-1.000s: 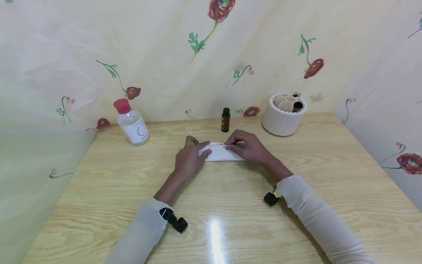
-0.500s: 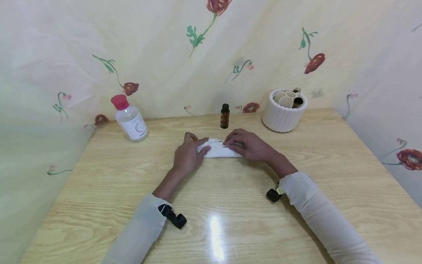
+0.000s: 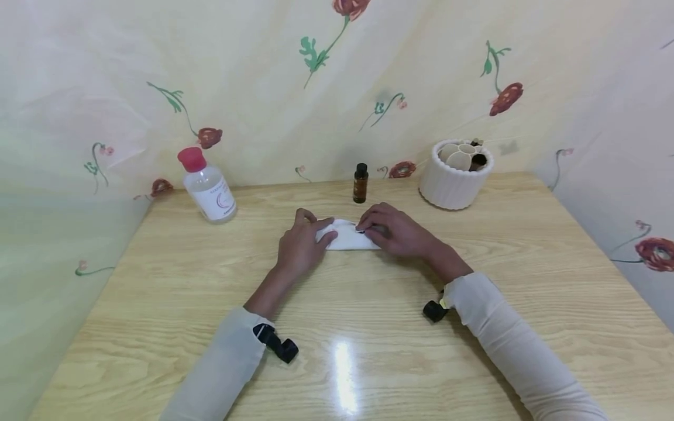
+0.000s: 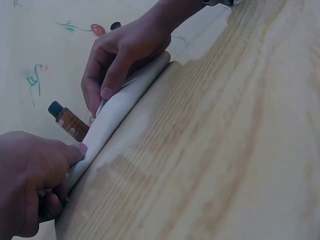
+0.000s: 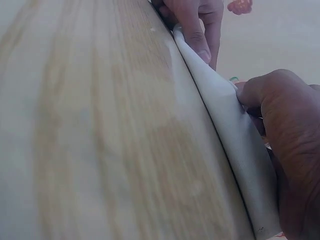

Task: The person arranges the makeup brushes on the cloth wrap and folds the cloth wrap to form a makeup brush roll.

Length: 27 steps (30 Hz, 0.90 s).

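A slim white pouch-like item (image 3: 344, 238) lies across the table in front of me, long side facing me, with a short dark line near its upper edge. My left hand (image 3: 301, 245) grips its left end between thumb and forefinger. At the upper edge, my right hand (image 3: 397, 231) pinches a small bit of it, thumb and forefinger together; this hand hides the item's right end. The left wrist view shows the white item (image 4: 107, 120) stretched between both hands. In the right wrist view its pale side (image 5: 240, 145) looks smooth and slightly bulged.
A small brown bottle with a black cap (image 3: 360, 184) stands just behind the hands. To the back left is a clear bottle with a red cap (image 3: 210, 190). A white ribbed pot (image 3: 453, 184) holding several items stands back right, before a flowered cloth backdrop (image 3: 253, 88).
My right hand keeps its pinch and has shifted slightly, its fingers curling further over the white item's upper edge. The left hand stays at the left end. The head view has tilted a little.
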Available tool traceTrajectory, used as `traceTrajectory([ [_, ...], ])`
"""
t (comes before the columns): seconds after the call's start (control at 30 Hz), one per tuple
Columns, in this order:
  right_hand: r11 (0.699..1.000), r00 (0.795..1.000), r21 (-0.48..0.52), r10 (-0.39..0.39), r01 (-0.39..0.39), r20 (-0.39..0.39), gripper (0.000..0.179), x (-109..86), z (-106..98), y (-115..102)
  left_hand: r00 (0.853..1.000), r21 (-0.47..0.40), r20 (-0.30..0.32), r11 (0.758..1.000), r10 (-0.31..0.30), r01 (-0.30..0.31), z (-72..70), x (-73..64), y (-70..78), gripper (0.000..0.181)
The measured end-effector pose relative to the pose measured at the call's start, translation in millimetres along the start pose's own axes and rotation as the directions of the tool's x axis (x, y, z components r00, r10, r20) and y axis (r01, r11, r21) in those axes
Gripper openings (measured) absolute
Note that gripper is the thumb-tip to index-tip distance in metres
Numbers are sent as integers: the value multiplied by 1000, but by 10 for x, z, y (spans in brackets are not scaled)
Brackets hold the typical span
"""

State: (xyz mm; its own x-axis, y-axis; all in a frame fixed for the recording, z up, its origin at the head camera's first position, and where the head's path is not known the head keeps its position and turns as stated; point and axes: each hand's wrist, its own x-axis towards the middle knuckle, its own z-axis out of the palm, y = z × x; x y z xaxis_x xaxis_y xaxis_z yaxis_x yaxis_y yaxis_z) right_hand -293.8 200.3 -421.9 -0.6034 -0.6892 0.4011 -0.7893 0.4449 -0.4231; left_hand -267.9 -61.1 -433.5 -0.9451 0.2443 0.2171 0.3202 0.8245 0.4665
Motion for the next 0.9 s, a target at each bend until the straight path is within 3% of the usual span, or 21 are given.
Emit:
traceTrajectory([
  [0.17, 998, 999, -47, -34, 34, 7, 11, 1, -65, 16, 1000, -5, 3, 1000, 13, -13, -33, 56, 35, 44],
  [0.4, 999, 1000, -29, -31, 31, 6, 8, -8, -93, -10, 1000, -17, 13, 1000, 17, -16, -36, 92, 49, 45],
  [0.53, 998, 998, -19, 66, -66, -6, 15, -83, -81, -24, 999, -53, 34, 999, 9, -7, 13, 54, 18, 43],
  [0.63, 985, 986, -75, 151, -156, -64, 20, -172, -123, -35, 999, -91, 46, 996, 8, -4, 29, 16, -4, 41],
  [0.73, 952, 973, -210, 205, -223, -108, 18, -252, -214, -47, 998, -90, 21, 995, 53, -51, 1, 12, -4, 38],
  [0.8, 923, 971, -300, 224, -240, -87, 17, -278, -267, -53, 994, -50, -6, 993, 110, -111, -36, 32, 2, 35],
  [0.9, 898, 971, -371, 238, -235, -37, 19, -275, -317, -86, 975, 31, -13, 975, 221, -221, -80, 95, 11, 31],
])
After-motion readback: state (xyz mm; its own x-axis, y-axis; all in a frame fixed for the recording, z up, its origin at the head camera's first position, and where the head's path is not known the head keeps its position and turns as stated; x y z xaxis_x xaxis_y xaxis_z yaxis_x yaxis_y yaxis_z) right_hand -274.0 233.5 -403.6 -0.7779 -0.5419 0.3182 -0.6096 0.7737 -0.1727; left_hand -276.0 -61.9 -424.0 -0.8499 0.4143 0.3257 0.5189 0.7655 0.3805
